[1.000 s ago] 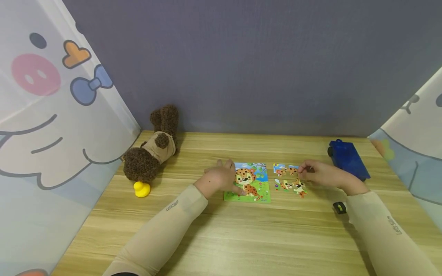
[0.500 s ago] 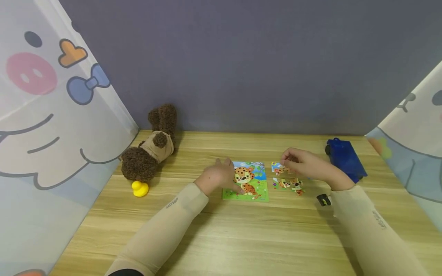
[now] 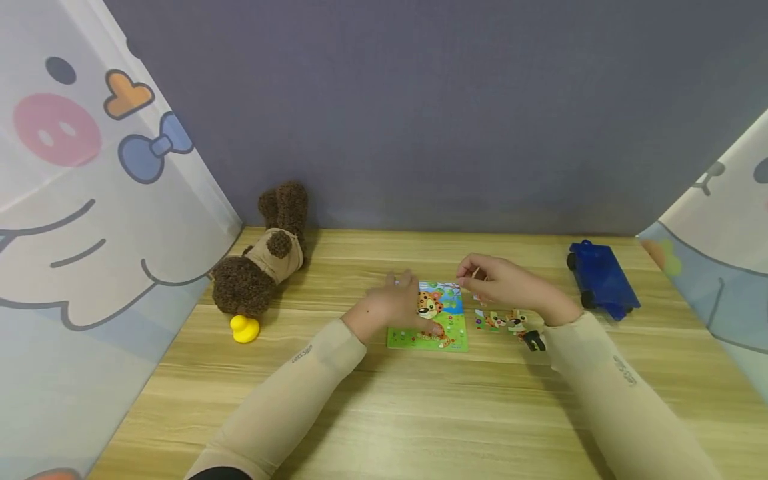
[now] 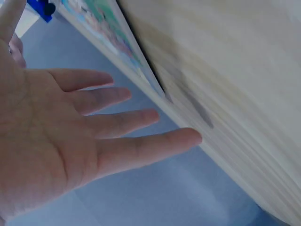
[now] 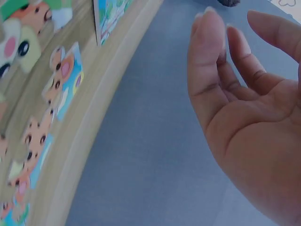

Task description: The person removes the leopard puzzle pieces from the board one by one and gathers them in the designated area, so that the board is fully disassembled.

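Note:
A square picture puzzle (image 3: 453, 327) of a spotted leopard cub lies flat on the wooden table. Over its left part my left hand (image 3: 389, 308) hovers, partly covering it. The left wrist view shows that hand's palm (image 4: 51, 136) with straight, spread fingers holding nothing. To the puzzle's right lie several loose puzzle pieces (image 3: 493, 321), some hidden beneath my right hand (image 3: 513, 283). In the right wrist view, loose pieces (image 5: 63, 82) rest on the table near its back edge. The right hand's fingers there bend loosely, with nothing seen between them and the thumb.
A brown plush toy (image 3: 261, 267) lies at the back left, with a yellow rubber duck (image 3: 245, 329) in front of it. A blue toy vehicle (image 3: 603, 277) stands at the back right. Behind the table rises a grey panel (image 3: 384, 120).
My right hand has moved left across the loose pieces towards the puzzle's upper right corner. My left hand has shifted slightly right over the puzzle.

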`<act>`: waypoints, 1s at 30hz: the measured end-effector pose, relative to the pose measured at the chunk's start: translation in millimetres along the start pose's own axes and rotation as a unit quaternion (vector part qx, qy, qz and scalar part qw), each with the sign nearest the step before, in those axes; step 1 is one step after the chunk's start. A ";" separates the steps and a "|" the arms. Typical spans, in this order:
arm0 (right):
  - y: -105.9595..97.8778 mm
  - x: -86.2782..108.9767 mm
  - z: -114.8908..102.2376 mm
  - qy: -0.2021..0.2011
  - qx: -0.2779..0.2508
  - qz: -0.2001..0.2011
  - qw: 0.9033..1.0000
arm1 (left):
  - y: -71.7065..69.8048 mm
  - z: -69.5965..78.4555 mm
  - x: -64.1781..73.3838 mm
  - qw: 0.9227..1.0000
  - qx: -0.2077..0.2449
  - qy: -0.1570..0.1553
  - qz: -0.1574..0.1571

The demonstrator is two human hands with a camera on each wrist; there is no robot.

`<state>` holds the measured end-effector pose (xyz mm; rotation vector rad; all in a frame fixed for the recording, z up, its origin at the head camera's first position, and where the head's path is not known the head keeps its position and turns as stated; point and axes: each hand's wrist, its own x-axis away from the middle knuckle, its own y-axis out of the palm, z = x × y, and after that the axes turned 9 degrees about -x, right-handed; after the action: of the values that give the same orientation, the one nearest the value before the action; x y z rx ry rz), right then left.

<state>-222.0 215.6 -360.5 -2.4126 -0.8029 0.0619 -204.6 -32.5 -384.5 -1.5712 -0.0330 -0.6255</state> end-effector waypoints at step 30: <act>41.6 -39.0 28.0 -0.011 0.073 -0.067 0.995 | 9.4 17.9 -8.7 0.996 -0.072 -0.041 -0.042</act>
<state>-237.8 181.4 -411.7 -2.2195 -0.9355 0.0906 -201.8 -14.0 -396.0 -1.7428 -0.1186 -0.6400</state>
